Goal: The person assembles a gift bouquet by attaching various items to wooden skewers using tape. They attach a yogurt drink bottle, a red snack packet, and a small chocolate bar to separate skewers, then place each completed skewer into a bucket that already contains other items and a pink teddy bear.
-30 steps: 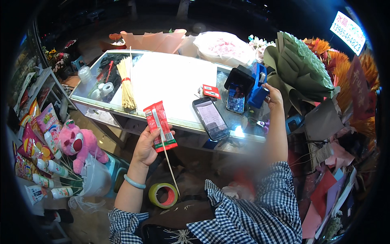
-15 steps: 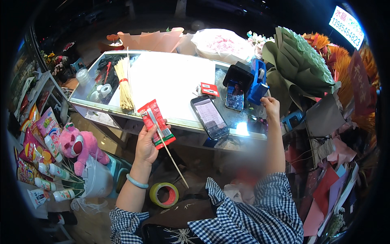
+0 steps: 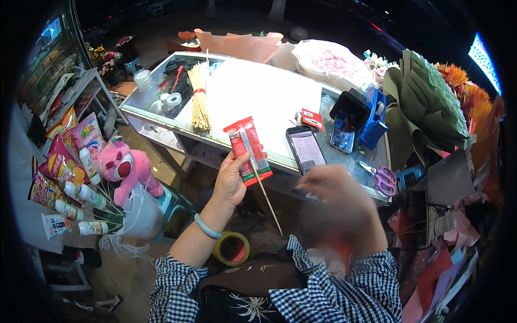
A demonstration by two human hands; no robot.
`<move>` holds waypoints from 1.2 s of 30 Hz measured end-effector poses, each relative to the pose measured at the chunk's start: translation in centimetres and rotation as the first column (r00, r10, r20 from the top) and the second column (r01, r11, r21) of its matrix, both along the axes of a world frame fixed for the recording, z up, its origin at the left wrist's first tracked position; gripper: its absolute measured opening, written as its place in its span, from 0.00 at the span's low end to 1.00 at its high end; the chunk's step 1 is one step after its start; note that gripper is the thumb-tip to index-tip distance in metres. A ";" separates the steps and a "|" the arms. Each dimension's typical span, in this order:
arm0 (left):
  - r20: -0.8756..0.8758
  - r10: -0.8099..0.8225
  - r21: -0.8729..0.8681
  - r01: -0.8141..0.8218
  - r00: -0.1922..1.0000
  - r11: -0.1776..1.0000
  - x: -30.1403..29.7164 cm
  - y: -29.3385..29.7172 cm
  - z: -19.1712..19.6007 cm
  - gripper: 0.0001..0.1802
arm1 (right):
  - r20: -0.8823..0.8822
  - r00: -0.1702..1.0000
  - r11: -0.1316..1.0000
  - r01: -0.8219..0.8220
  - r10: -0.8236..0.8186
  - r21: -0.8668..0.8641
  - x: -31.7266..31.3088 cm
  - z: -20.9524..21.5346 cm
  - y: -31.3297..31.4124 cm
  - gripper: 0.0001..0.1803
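My left hand [image 3: 230, 185] is closed around the lower left side of a red snack packet [image 3: 240, 141] with a green lower edge. Along the back of the packet runs a thin wooden skewer [image 3: 269, 204], pressed there by the thumb, its bare end slanting down to the right. My right hand [image 3: 342, 195] is smeared by motion in front of the counter's edge, to the right of the packet. Its fingers point left, and whatever they may hold is too blurred to make out. A blue tape dispenser [image 3: 371, 132] stands on the counter beyond it.
On the counter [image 3: 258, 86] lie a bundle of skewers [image 3: 200, 105], a phone [image 3: 306, 148], another phone [image 3: 343, 133] and purple scissors [image 3: 384, 180]. A tape roll [image 3: 231, 248] is near my lap. A pink plush toy [image 3: 129, 168] sits left, wrapped bouquets [image 3: 431, 99] right.
My right hand has moved left from beside the tape dispenser toward the packet. The view has turned, so the counter sits further right. The purple scissors now show.
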State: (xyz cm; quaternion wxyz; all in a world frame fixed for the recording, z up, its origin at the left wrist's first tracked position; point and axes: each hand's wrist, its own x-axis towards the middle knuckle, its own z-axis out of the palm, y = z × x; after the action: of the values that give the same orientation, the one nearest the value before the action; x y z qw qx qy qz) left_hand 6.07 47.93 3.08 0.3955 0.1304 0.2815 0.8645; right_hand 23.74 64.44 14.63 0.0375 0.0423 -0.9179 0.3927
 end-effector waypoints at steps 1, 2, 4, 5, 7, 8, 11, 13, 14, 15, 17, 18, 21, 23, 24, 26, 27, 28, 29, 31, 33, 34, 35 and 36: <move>0.019 0.001 -0.012 0.000 1.000 1.000 0.3 0.1 0.2 0.19 | -0.018 0.990 0.987 -0.139 0.138 -0.086 -1.3 -0.4 -1.4 0.09; 0.030 -0.003 -0.004 0.004 1.000 1.000 0.6 0.1 0.4 0.19 | 0.004 0.980 0.973 -0.197 0.199 -0.121 -2.7 -0.9 -2.5 0.09; 0.034 0.022 -0.016 -0.022 0.999 1.000 1.3 0.3 0.8 0.18 | 0.033 0.982 0.982 -0.184 0.186 -0.047 -5.2 -1.8 -3.4 0.10; 0.028 0.035 -0.047 -0.034 0.999 0.998 1.5 0.3 0.9 0.18 | 0.097 0.987 0.991 -0.132 0.130 0.015 -6.1 -2.3 -3.6 0.12; 0.021 0.047 -0.098 -0.045 0.999 0.994 2.0 0.2 1.1 0.17 | 0.001 0.998 0.997 -0.065 0.065 0.043 -7.4 -3.2 -3.8 0.13; 0.016 0.067 -0.117 -0.065 0.998 0.991 2.2 0.3 1.2 0.16 | 0.009 1.000 0.997 -0.004 0.003 0.079 -7.8 -3.5 -3.7 0.14; 0.013 0.084 -0.071 -0.083 0.996 0.994 2.4 0.2 1.2 0.11 | 0.018 1.000 0.999 0.018 -0.019 0.049 -8.0 -4.1 -3.8 0.15; 0.032 0.112 -0.106 -0.108 0.993 0.989 2.5 0.2 1.0 0.11 | -0.056 0.997 0.998 0.050 -0.049 0.027 -7.9 -4.4 -3.9 0.16; 0.034 0.121 -0.103 -0.117 0.992 0.988 2.5 0.2 0.9 0.11 | -0.069 0.995 0.997 0.077 -0.075 0.032 -7.8 -4.5 -4.0 0.16; 0.033 0.123 -0.093 -0.119 0.992 0.989 2.5 0.1 0.8 0.11 | -0.077 0.990 0.989 0.123 -0.117 0.082 -7.8 -4.7 -4.1 0.16; 0.054 0.122 -0.098 -0.116 0.991 0.988 2.7 0.3 0.5 0.11 | -0.099 0.972 0.956 0.227 -0.212 0.184 -7.8 -5.1 -4.3 0.17; 0.013 0.154 -0.069 -0.153 0.988 0.986 2.8 0.5 0.4 0.10 | -0.139 0.956 0.925 0.286 -0.258 0.249 -7.8 -5.4 -4.5 0.17; -0.118 0.218 -0.021 -0.222 0.969 0.975 3.0 0.9 0.1 0.11 | -0.280 0.905 0.832 0.409 -0.320 0.373 -8.1 -6.4 -5.1 0.18; -0.161 0.251 -0.045 -0.262 0.954 0.964 3.1 1.0 0.0 0.10 | -0.362 0.880 0.791 0.448 -0.308 0.417 -8.2 -6.8 -5.4 0.19; -0.185 0.271 -0.048 -0.284 0.945 0.958 3.2 1.0 0.1 0.10 | -0.382 0.872 0.768 0.464 -0.307 0.442 -8.3 -6.9 -5.5 0.20; -0.241 0.334 -0.036 -0.352 0.911 0.935 3.4 1.0 0.2 0.09 | -0.412 0.865 0.729 0.476 -0.287 0.491 -8.2 -6.9 -5.4 0.22; -0.275 0.350 -0.048 -0.376 0.896 0.925 3.5 1.0 0.3 0.08 | -0.404 0.859 0.727 0.492 -0.314 0.480 -8.2 -6.8 -5.3 0.22; -0.303 0.365 -0.044 -0.396 0.880 0.917 3.5 0.9 0.4 0.08 | -0.365 0.861 0.719 0.500 -0.354 0.483 -8.1 -6.7 -5.1 0.22; -0.315 0.384 -0.044 -0.417 0.868 0.908 3.6 0.8 0.5 0.08 | -0.391 0.841 0.707 0.532 -0.375 0.466 -8.1 -6.6 -4.9 0.22; -0.355 0.366 -0.031 -0.402 0.860 0.915 3.6 0.7 0.7 0.07 | -0.414 0.857 0.794 0.470 -0.305 0.386 -8.2 -6.5 -4.5 0.22; -0.313 0.338 -0.002 -0.357 0.888 0.934 3.6 0.5 0.8 0.07 | -0.420 0.864 0.887 0.398 -0.278 0.233 -8.1 -6.5 -4.3 0.22; -0.322 0.310 -0.031 -0.338 0.894 0.941 3.5 0.4 0.9 0.07 | -0.377 0.881 0.928 0.353 -0.286 0.122 -7.9 -6.5 -4.1 0.22; -0.322 0.280 -0.042 -0.309 0.904 0.950 3.3 0.2 0.9 0.07 | -0.320 0.901 0.950 0.311 -0.293 0.007 -7.8 -6.5 -4.0 0.21; -0.297 0.261 -0.057 -0.290 0.919 0.955 3.2 0.2 1.0 0.07 | -0.294 0.913 0.958 0.281 -0.283 -0.052 -7.7 -6.6 -4.0 0.21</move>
State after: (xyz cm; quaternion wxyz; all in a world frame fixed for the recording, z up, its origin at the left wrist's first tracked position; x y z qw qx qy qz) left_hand 9.29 48.10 4.05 0.2310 0.1930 0.3942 0.8683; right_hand 16.08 60.46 8.05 0.2321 -0.0318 -0.8965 0.3761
